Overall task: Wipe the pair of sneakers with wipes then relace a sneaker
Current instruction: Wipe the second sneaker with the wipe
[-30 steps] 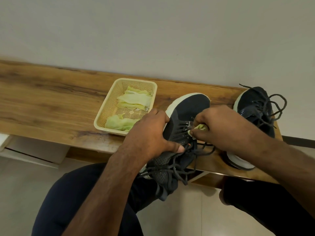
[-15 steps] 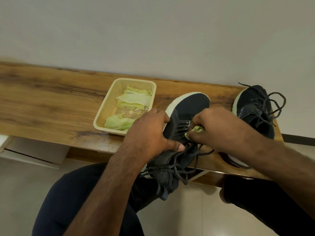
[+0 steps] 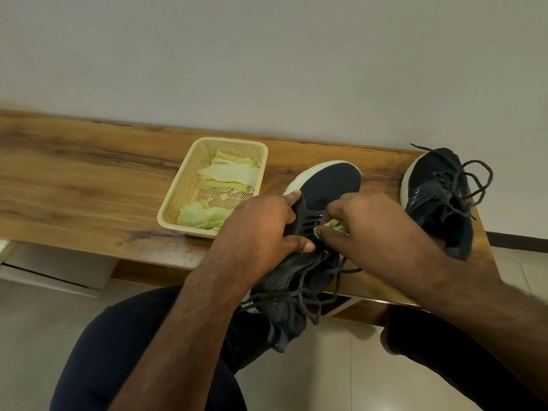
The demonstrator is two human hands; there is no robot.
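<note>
Wiping a dark, white-soled sneaker (image 3: 329,185) at the laces.
Left hand (image 3: 261,229) grips its side; right hand (image 3: 367,229) pinches a green wipe (image 3: 335,224).

Matt knit sneaker (image 3: 329,182), perforated plastic basket (image 3: 189,185), grained wooden bench (image 3: 89,185).

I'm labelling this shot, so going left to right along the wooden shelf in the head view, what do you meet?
Basket of wipes → left hand gripping the held sneaker → right hand pinching a wipe → second sneaker.

Navy white-soled sneakers (image 3: 326,182), pale green wipes (image 3: 228,173), cream perforated basket (image 3: 189,170).
</note>
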